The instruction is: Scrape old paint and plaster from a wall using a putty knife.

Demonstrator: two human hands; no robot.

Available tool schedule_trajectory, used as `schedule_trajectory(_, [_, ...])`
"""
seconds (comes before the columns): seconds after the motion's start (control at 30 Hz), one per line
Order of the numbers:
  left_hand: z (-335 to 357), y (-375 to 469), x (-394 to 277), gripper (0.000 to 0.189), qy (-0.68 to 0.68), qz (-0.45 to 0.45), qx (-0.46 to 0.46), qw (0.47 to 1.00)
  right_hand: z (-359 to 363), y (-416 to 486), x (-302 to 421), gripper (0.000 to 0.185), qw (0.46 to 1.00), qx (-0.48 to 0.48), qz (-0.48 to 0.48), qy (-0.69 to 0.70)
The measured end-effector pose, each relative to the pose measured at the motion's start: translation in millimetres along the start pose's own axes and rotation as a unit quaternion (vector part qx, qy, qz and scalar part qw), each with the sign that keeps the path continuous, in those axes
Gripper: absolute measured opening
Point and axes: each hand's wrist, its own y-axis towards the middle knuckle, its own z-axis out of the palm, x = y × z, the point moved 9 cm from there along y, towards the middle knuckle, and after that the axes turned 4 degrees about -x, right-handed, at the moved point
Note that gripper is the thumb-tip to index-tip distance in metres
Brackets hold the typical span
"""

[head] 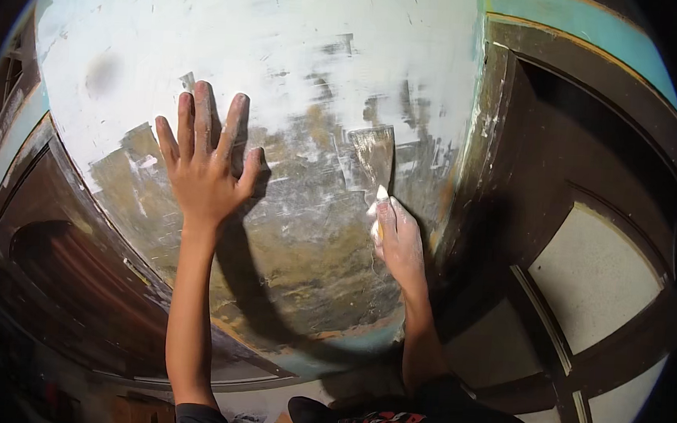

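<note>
My left hand [205, 162] is spread against the wall [314, 233], palm towards it, fingers pointing up. It holds nothing, and dust whitens its fingers. In my right hand [400, 235] is a putty knife [375, 150] with a wide, flat metal blade, its far edge at the wall. White paste or dust coats the knife and my right fingers, which hide most of its handle. Higher up, a white coating [221, 35] covers the wall; around and below my hands the surface is brown-grey with patchy white streaks. A strip of turquoise paint [359, 343] shows near the wall's lower edge.
On the right stands a dark door frame [488, 139] beside a brown panelled door with pale panels [599, 280]. A dark wooden door [84, 289] with a curved panel is at the left. The floor [316, 393] shows at the bottom, partly behind my dark shirt.
</note>
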Motion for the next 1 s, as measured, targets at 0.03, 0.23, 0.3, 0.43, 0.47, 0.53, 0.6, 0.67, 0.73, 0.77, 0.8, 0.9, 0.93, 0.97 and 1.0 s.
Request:
schedule_trajectory(0.03, [-0.6,-0.5,1.7,0.057,0.000,-0.001,0.000,1.000,5.2,3.3,4.9,0.037,1.000,0.005,0.004,0.014])
schedule_trajectory(0.23, [-0.4,-2.5,0.8,0.057,-0.001,0.001,0.009,1.000,7.6,-13.1,-19.2,0.038,0.999,0.011,0.043,0.005])
schedule_trajectory(0.3, [0.6,-1.8,-0.3,0.057,0.002,0.001,0.004,1.000,4.9,-7.2,-6.6,0.038,1.000,0.000,0.015,-0.002])
schedule_trajectory(0.43, [-1.2,-1.0,0.3,0.058,0.003,0.003,-0.004,1.000,11.2,7.8,2.9,0.036,0.999,0.008,-0.007,0.045])
schedule_trajectory(0.47, [-0.9,-1.2,-0.6,0.058,-0.002,0.000,0.002,1.000,8.9,1.9,-0.1,0.036,0.999,0.009,-0.009,0.045])
schedule_trajectory(0.53, [-1.2,-2.8,0.2,0.058,0.003,0.001,0.001,1.000,14.0,-14.3,-20.2,0.035,0.997,0.044,0.058,0.037])
schedule_trajectory(0.6, [-0.7,-3.7,0.4,0.057,-0.003,0.001,0.003,1.000,13.7,-12.7,-15.9,0.034,0.997,0.037,0.058,0.033])
schedule_trajectory(0.67, [-0.8,-3.0,1.8,0.058,0.007,-0.001,0.005,1.000,11.2,-2.3,6.9,0.034,1.000,0.020,-0.016,-0.002])
schedule_trajectory(0.73, [-0.9,-1.6,2.4,0.058,0.004,0.001,-0.002,1.000,15.0,5.2,19.1,0.033,1.000,0.018,-0.008,0.008])
schedule_trajectory(0.77, [-0.6,-1.7,0.6,0.058,0.003,0.000,-0.002,1.000,14.6,4.9,21.4,0.033,1.000,0.013,-0.002,0.012])
schedule_trajectory(0.8, [0.6,-1.9,-0.3,0.057,0.005,0.001,-0.001,1.000,14.6,2.1,14.9,0.033,1.000,0.014,-0.004,0.013])
schedule_trajectory(0.9, [0.4,-3.3,-0.7,0.055,-0.001,0.000,0.007,1.000,16.4,-22.9,-14.1,0.036,0.999,0.038,0.028,0.005])
schedule_trajectory(0.93, [0.4,-3.3,-0.4,0.055,0.002,-0.002,0.006,1.000,18.5,-20.7,-14.3,0.035,0.999,0.039,0.029,0.019])
schedule_trajectory(0.97, [0.7,-3.1,0.6,0.056,0.006,-0.003,0.006,1.000,21.2,-16.1,-13.7,0.035,0.998,0.041,0.030,0.032])
schedule_trajectory(1.0, [-0.3,-4.8,3.1,0.056,0.006,-0.003,0.005,1.000,25.0,-10.7,-3.9,0.035,0.999,0.042,0.014,0.031])
